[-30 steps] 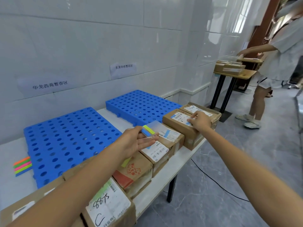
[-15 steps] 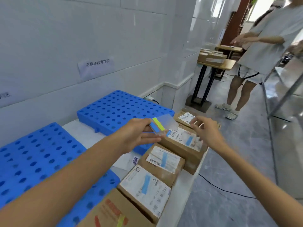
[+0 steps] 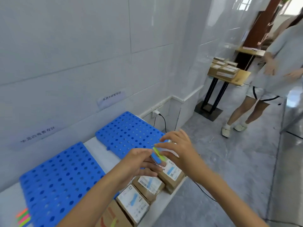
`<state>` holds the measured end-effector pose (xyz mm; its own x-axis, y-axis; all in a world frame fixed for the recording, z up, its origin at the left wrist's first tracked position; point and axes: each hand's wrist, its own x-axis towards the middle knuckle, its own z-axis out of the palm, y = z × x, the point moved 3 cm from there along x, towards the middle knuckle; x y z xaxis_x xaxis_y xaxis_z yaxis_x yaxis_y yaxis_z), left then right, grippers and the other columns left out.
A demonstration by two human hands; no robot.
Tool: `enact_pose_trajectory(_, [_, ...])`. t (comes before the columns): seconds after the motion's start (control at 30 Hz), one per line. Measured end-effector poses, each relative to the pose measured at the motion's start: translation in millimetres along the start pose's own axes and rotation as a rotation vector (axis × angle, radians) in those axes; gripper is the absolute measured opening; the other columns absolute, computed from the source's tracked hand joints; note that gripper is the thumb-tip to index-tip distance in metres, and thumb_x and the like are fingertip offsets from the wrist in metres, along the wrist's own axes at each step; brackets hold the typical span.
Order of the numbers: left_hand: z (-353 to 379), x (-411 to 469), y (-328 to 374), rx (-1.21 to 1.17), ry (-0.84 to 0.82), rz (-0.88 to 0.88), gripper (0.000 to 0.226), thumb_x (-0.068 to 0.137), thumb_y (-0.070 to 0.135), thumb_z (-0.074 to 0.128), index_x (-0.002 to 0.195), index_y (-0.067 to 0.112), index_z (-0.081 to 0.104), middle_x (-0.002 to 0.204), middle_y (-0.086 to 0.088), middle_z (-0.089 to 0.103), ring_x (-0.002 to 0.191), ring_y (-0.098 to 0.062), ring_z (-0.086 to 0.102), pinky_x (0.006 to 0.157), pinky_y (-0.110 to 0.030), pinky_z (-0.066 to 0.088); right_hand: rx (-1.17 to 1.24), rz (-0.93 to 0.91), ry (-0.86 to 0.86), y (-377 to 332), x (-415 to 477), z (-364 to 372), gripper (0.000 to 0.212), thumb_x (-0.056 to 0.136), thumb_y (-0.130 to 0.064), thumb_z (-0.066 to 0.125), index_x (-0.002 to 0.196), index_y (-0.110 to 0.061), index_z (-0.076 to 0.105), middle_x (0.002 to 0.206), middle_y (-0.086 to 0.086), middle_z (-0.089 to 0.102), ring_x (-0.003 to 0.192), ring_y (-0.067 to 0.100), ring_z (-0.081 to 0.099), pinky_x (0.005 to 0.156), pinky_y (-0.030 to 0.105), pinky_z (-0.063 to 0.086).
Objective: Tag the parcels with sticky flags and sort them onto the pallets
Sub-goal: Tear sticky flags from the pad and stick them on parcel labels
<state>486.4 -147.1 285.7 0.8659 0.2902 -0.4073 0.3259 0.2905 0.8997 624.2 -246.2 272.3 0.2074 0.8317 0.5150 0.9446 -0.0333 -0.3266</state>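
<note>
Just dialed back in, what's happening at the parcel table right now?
A person holds a clear sheet of sticky flags in the left hand above the parcels. The right hand has its fingertips at the sheet's yellow-green flag; blur hides whether it pinches it. Three parcels in the row along the table edge carry blue flags on their labels. All parcels in view sit beside the near pallet and far pallet, not on them.

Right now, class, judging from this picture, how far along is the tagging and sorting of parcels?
Done: three parcels at the table edge carry blue flags. In hand: the left hand holds the flag sheet; the right hand touches a yellow-green flag. Left: both blue pallets hold no parcels yet.
</note>
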Motion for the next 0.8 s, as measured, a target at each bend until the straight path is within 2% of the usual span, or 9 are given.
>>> enact_pose_trajectory(0.07, [14,-12,12,0.035,0.012,0.020,0.037,0.102,0.024,0.035,0.109,0.001,0.064,0.096,-0.017,0.072,0.086,-0.025,0.070,0.069,-0.028,0.058,0.037,-0.038,-0.031,-9,3,-19,0.030,0.090,-0.041,0.052,0.112,-0.028,0.067,0.105,-0.004,0.061,0.102,0.013,0.050,0.091,0.041,0.043])
enact_pose_trajectory(0.17, [28,-24,19,0.047,0.049,0.029,0.037,0.103,0.023,0.034,0.109,0.001,0.063,0.093,-0.019,0.072,0.087,-0.027,0.071,0.072,-0.032,0.059,0.018,-0.082,-0.059,-18,5,-41,0.030,0.088,-0.041,0.054,0.108,-0.025,0.070,0.103,-0.004,0.061,0.096,0.018,0.053,0.088,0.032,0.041])
enact_pose_trajectory(0.27, [38,-33,18,0.017,0.076,0.022,0.036,0.103,0.021,0.034,0.110,-0.001,0.061,0.094,-0.021,0.072,0.088,-0.027,0.071,0.075,-0.033,0.059,0.054,-0.042,-0.032,-28,1,-49,0.026,0.083,-0.041,0.058,0.097,-0.023,0.071,0.099,-0.005,0.062,0.094,0.015,0.052,0.088,0.027,0.039])
enact_pose_trajectory(0.43, [40,-41,13,0.039,0.106,0.020,0.035,0.102,0.022,0.036,0.110,-0.002,0.061,0.092,-0.020,0.072,0.085,-0.028,0.071,0.081,-0.038,0.058,0.174,0.055,-0.093,-37,-2,-47,0.014,0.078,-0.031,0.072,0.081,-0.025,0.059,0.090,-0.008,0.056,0.089,0.007,0.047,0.083,0.016,0.034])
enact_pose_trajectory(0.53, [35,-43,11,0.057,0.139,0.024,0.033,0.102,0.021,0.038,0.109,-0.002,0.061,0.075,-0.013,0.072,0.067,-0.018,0.071,0.065,-0.029,0.060,0.211,0.111,-0.132,-39,2,-43,0.016,0.076,-0.024,0.075,0.076,-0.025,0.059,0.089,-0.008,0.054,0.086,0.000,0.045,0.079,0.010,0.034])
enact_pose_trajectory(0.6, [29,-44,10,0.043,0.132,0.025,0.033,0.102,0.019,0.038,0.109,-0.003,0.061,0.078,-0.015,0.072,0.067,-0.018,0.072,0.059,-0.024,0.058,0.200,0.124,-0.153,-41,8,-37,0.019,0.075,-0.026,0.076,0.075,-0.027,0.057,0.089,-0.009,0.054,0.087,-0.003,0.045,0.079,0.007,0.033])
enact_pose_trajectory(0.67, [19,-43,7,0.015,0.125,0.015,0.033,0.102,0.019,0.037,0.110,-0.004,0.060,0.084,-0.020,0.072,0.074,-0.022,0.072,0.061,-0.026,0.058,0.184,0.099,-0.148,-43,14,-31,0.017,0.075,-0.029,0.075,0.074,-0.026,0.058,0.086,-0.007,0.054,0.086,-0.002,0.044,0.078,0.008,0.033])
enact_pose_trajectory(0.8, [-1,-41,3,-0.028,0.096,0.008,0.033,0.102,0.020,0.038,0.110,-0.002,0.061,0.090,-0.019,0.073,0.085,-0.026,0.072,0.069,-0.029,0.059,0.047,-0.121,-0.071,-54,26,-20,0.019,0.081,-0.031,0.062,0.072,-0.015,0.066,0.078,-0.003,0.058,0.081,0.008,0.045,0.079,0.013,0.032])
